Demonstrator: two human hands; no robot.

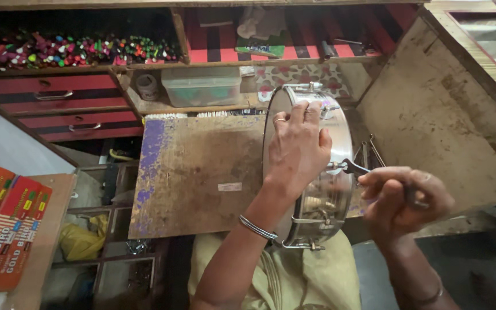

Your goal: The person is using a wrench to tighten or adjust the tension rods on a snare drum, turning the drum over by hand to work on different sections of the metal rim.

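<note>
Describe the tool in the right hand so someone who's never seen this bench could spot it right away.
Start at the worn wooden board in the middle, where the left hand steadies a shiny metal drum on its edge. At the drum's right rim, a dark slim wrench sits on a tuning lug, gripped by the right hand. It is the only tool touching the drum.

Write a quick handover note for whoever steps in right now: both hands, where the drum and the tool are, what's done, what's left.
Left hand: flat on the rim of the metal drum, holding it on edge against the wooden board.
Right hand: gripping a wrench whose head sits on a side bolt of the drum.
Done: cannot tell how many bolts have been turned.
Left: likely the remaining bolts around the rim; check each one.
</note>
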